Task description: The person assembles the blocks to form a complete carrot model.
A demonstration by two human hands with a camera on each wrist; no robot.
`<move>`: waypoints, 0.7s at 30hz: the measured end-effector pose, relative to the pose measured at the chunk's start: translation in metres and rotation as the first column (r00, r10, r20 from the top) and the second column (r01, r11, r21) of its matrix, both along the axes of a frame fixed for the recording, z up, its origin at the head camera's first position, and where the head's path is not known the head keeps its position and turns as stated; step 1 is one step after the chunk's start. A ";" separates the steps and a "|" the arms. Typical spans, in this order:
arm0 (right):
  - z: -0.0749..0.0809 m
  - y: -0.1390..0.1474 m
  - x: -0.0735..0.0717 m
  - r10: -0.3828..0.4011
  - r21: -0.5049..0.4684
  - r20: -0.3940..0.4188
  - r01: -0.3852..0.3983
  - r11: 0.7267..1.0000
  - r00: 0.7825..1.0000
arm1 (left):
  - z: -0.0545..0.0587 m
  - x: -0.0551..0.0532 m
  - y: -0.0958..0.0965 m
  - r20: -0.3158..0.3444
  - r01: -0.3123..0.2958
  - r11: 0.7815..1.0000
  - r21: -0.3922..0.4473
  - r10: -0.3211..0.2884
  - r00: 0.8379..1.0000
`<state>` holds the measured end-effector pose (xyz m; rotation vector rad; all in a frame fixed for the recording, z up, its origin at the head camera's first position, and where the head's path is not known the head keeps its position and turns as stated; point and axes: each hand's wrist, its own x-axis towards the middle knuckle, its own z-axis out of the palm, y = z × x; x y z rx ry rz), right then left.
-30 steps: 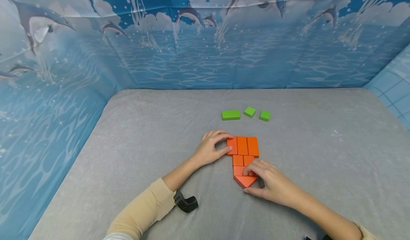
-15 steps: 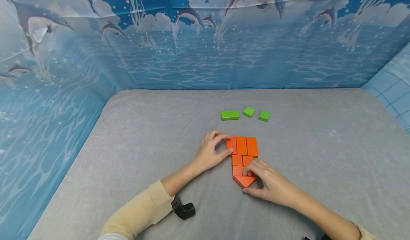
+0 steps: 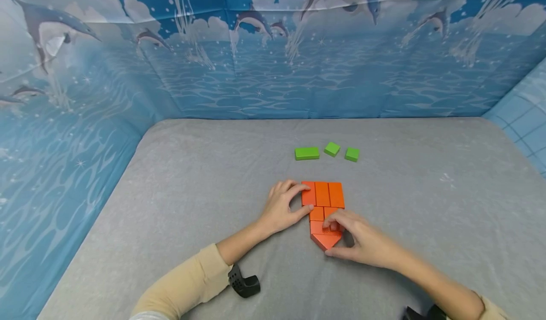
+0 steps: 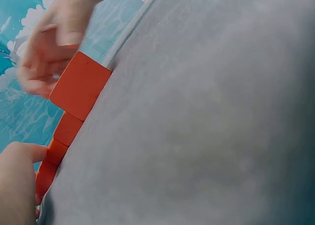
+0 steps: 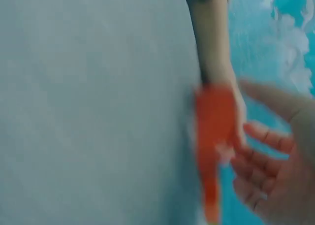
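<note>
Orange blocks lie together in a flat figure on the grey cloth. Three oblong blocks (image 3: 322, 194) stand side by side at its far end, small square blocks (image 3: 316, 213) come below, and a triangular block (image 3: 326, 241) forms the near point. My left hand (image 3: 282, 207) is at the figure's left edge, forefinger over the leftmost oblong, thumb beside the small blocks; in the left wrist view that thumb meets a block's side. Bent over the near end is my right hand (image 3: 362, 239), its thumb by the triangle's tip. The right wrist view shows its fingers (image 5: 268, 136) loosely bent, holding nothing.
Beyond the figure lie a green oblong block (image 3: 306, 153) and two small green blocks, one of them turned askew (image 3: 332, 149). A dolphin-print curtain (image 3: 273, 68) closes off the back and left of the cloth (image 3: 170, 192). Black devices sit at both wrists.
My left thumb has slid nearer, from the leftmost oblong toward the small blocks. My right hand has shifted slightly and its fingers have loosened. The blocks stay in the same arrangement.
</note>
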<state>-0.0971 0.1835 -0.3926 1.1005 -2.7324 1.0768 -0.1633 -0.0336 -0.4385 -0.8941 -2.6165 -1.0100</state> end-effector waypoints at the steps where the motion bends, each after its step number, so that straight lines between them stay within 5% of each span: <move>1: 0.004 0.003 -0.006 0.004 -0.020 0.020 -0.004 1.000 1.000 | 0.000 0.000 0.000 -0.001 -0.001 1.000 -0.001 0.001 1.000; 4: 0.018 0.013 -0.031 -0.030 -0.059 0.026 0.031 0.998 0.999 | -0.001 0.000 0.000 -0.002 -0.004 1.000 -0.007 0.004 1.000; 8: 0.026 0.025 -0.074 -0.128 -0.079 -0.062 0.123 0.989 0.990 | -0.001 -0.001 -0.001 0.002 -0.004 1.000 -0.009 0.004 1.000; 15: 0.011 0.030 -0.140 -0.115 -0.099 -0.052 0.110 0.989 0.992 | -0.001 -0.001 -0.001 -0.008 -0.007 1.000 -0.016 0.007 1.000; 21: -0.004 0.025 -0.171 -0.083 0.013 -0.012 0.083 0.996 0.996 | 0.000 -0.001 0.000 -0.007 -0.002 1.000 -0.018 0.002 1.000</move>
